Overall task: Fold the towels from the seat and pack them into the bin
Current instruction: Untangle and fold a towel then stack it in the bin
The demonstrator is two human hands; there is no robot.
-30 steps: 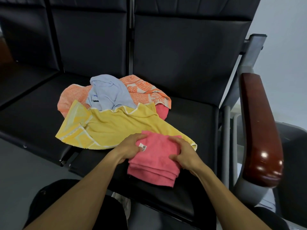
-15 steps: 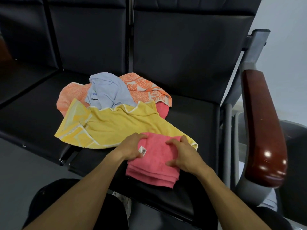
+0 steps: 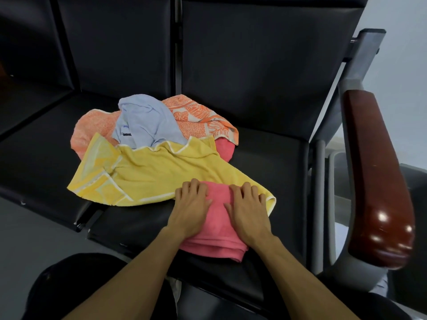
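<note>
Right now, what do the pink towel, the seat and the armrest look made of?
Pink towel: soft looped cotton, matte and fuzzy. Seat: black leather or vinyl, with a smooth dull sheen. Armrest: varnished reddish wood, probably, given its glossy highlights.

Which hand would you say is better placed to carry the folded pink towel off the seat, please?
Probably the right hand: it lies nearer the seat's armrest side. Both it and the left hand press flat on the pink towel; no bin is visible.
</note>
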